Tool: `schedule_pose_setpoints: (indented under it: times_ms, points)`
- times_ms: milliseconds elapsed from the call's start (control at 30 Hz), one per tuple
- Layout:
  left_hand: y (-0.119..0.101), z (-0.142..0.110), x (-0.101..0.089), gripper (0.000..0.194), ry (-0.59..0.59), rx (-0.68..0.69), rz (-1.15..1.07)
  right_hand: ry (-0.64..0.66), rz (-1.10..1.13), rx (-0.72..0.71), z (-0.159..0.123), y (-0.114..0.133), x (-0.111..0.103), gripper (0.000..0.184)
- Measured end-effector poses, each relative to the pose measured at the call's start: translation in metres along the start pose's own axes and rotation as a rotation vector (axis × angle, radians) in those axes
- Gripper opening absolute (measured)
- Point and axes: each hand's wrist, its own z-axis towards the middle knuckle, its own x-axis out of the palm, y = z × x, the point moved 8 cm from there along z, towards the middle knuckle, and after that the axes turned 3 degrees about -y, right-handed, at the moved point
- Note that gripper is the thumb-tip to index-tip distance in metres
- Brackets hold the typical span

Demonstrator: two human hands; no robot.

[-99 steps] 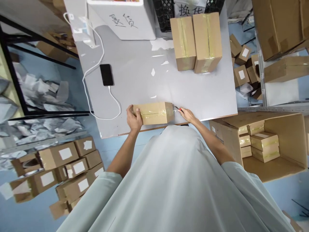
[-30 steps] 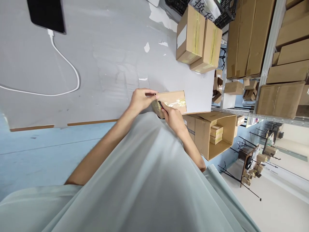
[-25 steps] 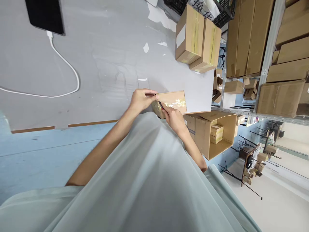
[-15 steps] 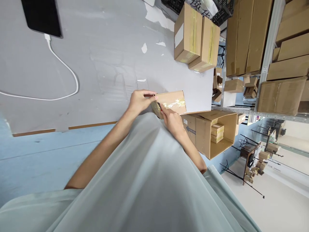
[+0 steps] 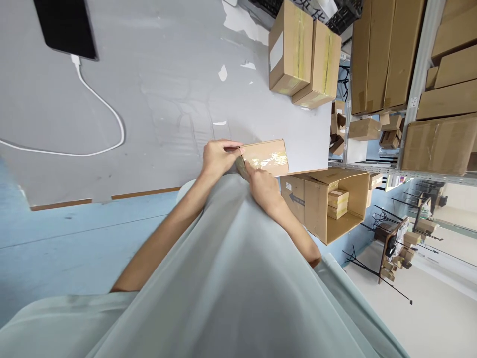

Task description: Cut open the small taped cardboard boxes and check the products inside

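A small cardboard box (image 5: 268, 153) with shiny clear tape on its face stands at the table's front edge, close against my shirt. My left hand (image 5: 219, 156) pinches its upper left corner between thumb and fingers. The curled right hand (image 5: 264, 188) is at the box's lower left, its index finger pressing on the taped left end. Whatever those curled fingers may hold is hidden.
Two taped cartons (image 5: 290, 49) stand at the table's back right, near a black crate (image 5: 345, 17). A tablet (image 5: 66, 27) with a white cable (image 5: 121, 124) lies left. Beside the table sits a large open carton (image 5: 315, 211) holding small boxes. Shelves (image 5: 412, 99) rise at right.
The right index finger has moved slightly up and left along the box's taped end, covering the dark spot seen there before. The left hand keeps its pinch. The view has shifted slightly.
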Motion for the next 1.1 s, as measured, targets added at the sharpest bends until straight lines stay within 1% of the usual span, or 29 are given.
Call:
schedule_pose_setpoints:
  times_ms: [67,133,267,433,600,667,733,767,833,900,967,1000,1033,1067,1100]
  points:
    - [-0.001,-0.004,-0.001,0.017,-0.004,0.01,0.006,0.047,-0.016,0.023,-0.005,-0.001,0.009,0.065]
    - [-0.002,-0.006,-0.001,0.017,-0.005,0.031,0.014,0.063,-0.017,0.018,-0.008,0.0,0.013,0.064]
    - [-0.002,-0.005,-0.002,0.02,-0.023,0.041,0.041,0.042,-0.025,0.019,-0.015,0.002,0.012,0.064]
    - [-0.002,-0.007,0.0,0.017,-0.014,0.056,0.055,0.061,-0.048,0.065,-0.025,-0.004,0.017,0.064]
    - [-0.006,-0.006,-0.004,0.018,-0.061,0.07,0.068,0.044,0.01,-0.01,-0.013,-0.001,0.014,0.058]
    - [-0.007,-0.005,-0.005,0.018,-0.08,0.06,0.072,0.054,0.023,-0.04,-0.015,-0.001,0.014,0.055]
    - [-0.008,-0.005,-0.004,0.019,-0.088,0.062,0.075,0.052,0.054,-0.05,-0.024,-0.008,0.016,0.054]
    - [-0.009,-0.006,-0.004,0.02,-0.09,0.065,0.076,0.03,0.091,-0.049,-0.029,-0.014,0.016,0.054]
    - [-0.008,-0.009,-0.002,0.022,-0.09,0.058,0.079,-0.068,0.22,-0.019,-0.036,-0.037,0.014,0.055]
    - [-0.007,-0.014,-0.001,0.024,-0.106,0.042,0.083,-0.227,0.385,0.071,-0.036,-0.075,0.012,0.054]
    - [-0.007,-0.019,0.0,0.026,-0.136,0.029,0.091,-0.411,0.525,0.219,-0.03,-0.122,0.014,0.054]
    - [-0.008,-0.021,0.001,0.026,-0.151,0.027,0.097,-0.485,0.585,0.287,-0.025,-0.144,0.018,0.053]
    - [-0.009,-0.022,0.002,0.026,-0.164,0.026,0.104,-0.525,0.654,0.334,-0.018,-0.161,0.025,0.052]
    - [-0.011,-0.023,0.003,0.027,-0.175,0.027,0.112,-0.531,0.742,0.353,-0.009,-0.173,0.034,0.048]
    - [-0.014,-0.023,0.005,0.027,-0.186,0.03,0.119,-0.512,0.848,0.346,0.001,-0.18,0.043,0.043]
